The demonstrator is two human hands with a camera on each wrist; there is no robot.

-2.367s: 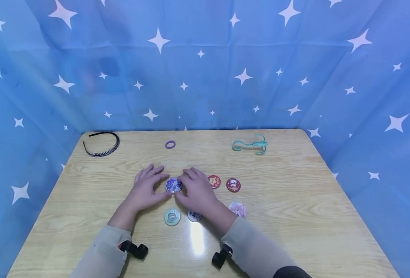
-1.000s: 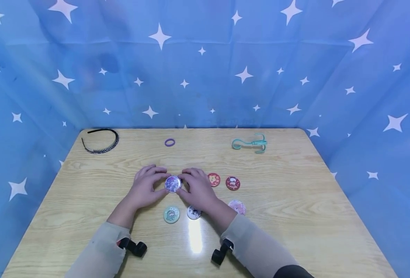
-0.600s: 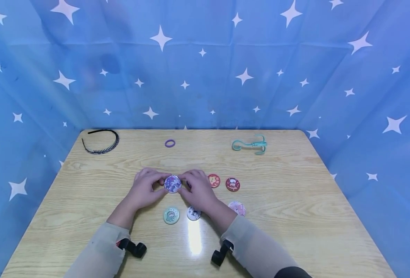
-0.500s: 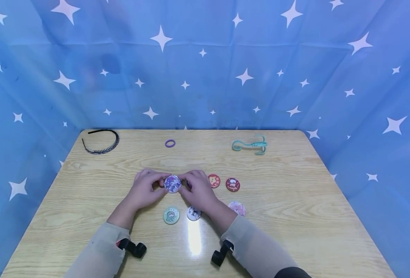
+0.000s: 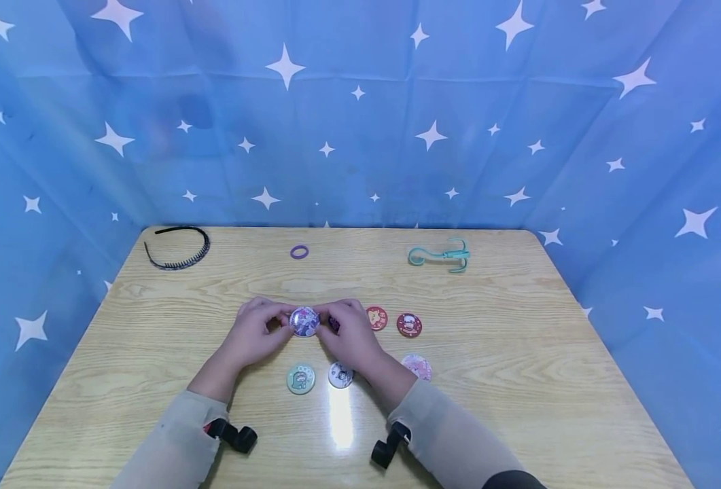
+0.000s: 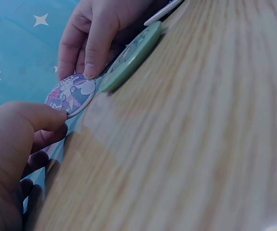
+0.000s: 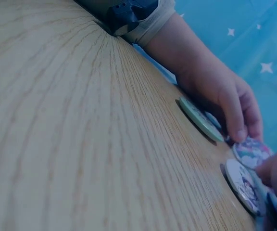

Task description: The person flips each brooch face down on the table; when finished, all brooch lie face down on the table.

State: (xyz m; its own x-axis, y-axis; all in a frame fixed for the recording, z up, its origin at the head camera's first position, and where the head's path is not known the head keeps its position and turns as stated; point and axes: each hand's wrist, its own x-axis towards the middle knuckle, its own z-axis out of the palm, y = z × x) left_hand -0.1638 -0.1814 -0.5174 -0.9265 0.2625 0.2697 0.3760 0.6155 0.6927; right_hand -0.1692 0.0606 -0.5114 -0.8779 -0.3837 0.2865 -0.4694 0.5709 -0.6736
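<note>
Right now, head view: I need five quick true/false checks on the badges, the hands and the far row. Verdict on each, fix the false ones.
1. The left hand and right hand both hold the purple-and-white badge. True.
2. The green badge lies nearer the person than the purple-and-white badge. True.
3. The right hand holds the green badge. False: it lies on the table, apart from both hands.
4. The purple ring lies between the black headband and the teal hooked item. True.
5. The teal hooked item is leftmost in the far row. False: the black headband is; the teal hooked item is rightmost.
</note>
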